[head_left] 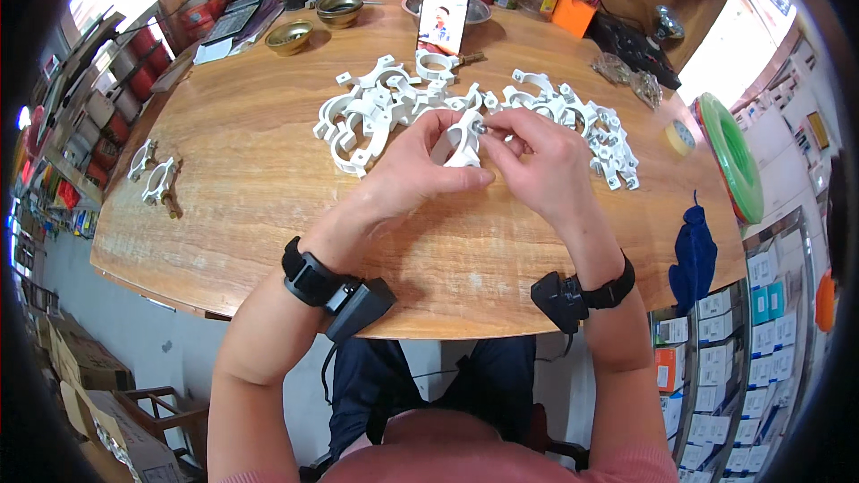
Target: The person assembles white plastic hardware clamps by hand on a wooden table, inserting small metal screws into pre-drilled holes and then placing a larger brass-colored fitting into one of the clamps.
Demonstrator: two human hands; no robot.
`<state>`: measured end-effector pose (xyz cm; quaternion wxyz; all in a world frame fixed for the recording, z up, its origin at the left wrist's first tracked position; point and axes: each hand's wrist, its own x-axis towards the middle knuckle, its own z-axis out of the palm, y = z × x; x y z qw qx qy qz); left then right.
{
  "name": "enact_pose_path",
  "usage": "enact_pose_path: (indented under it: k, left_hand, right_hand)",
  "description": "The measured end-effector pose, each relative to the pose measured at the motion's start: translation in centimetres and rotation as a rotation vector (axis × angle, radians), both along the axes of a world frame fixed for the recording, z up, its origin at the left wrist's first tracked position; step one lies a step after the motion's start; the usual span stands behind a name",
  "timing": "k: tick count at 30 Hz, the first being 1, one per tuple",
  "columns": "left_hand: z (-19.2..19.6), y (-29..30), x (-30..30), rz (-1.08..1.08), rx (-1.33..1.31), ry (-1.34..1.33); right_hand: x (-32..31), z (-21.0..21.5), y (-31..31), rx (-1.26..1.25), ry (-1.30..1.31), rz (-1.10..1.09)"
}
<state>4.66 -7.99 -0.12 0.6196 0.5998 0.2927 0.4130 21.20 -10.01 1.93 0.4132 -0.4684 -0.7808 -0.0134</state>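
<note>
My left hand is wrapped round a white pipe clamp, holding it above the middle of the table. From the right, my right hand has its fingertips pinched at the clamp's lug, against a small metal screw. The pinching fingers partly hide the screw. Just beyond my hands lies a pile of white clamp halves, and more white clamp pieces with metal screws spread to the right. Another round clamp with a brownish bolt lies behind the pile.
Two clamps lie at the table's left side. A phone stands upright at the back, near brass-coloured bowls. To the right are a tape roll, small plastic bags, a blue cloth and a green ring-shaped coil.
</note>
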Motion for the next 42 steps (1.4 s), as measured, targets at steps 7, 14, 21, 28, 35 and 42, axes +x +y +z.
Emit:
enact_pose_path:
  k: [7, 14, 21, 28, 35, 42]
  left_hand:
    - [0.6, -0.2, -0.2, 0.042, -0.017, -0.032]
    - [0.0, 0.3, -0.2, 0.115, 0.027, 0.04]
    - [-0.8, 0.9, 0.0, 0.124, 0.084, 0.125]
    - [-0.7, 0.7, -0.1, 0.145, 0.088, 0.15]
    - [0.1, -0.2, 0.2, 0.033, 0.072, -0.002]
    - [1.3, -0.6, 0.2, -0.012, -0.051, -0.096]
  right_hand:
    - [-0.3, -0.3, 0.3, 0.087, 0.011, 0.02]
    - [-0.4, -0.6, 0.4, 0.017, 0.093, 0.019]
    - [0.1, -0.8, 0.6, -0.075, 0.047, -0.024]
    - [0.1, -0.6, 0.4, -0.094, -0.021, -0.037]
    - [-0.2, -1.2, 0.8, 0.061, 0.101, 0.118]
    - [-0.3, -0.8, 0.8, 0.002, 0.229, 0.136]
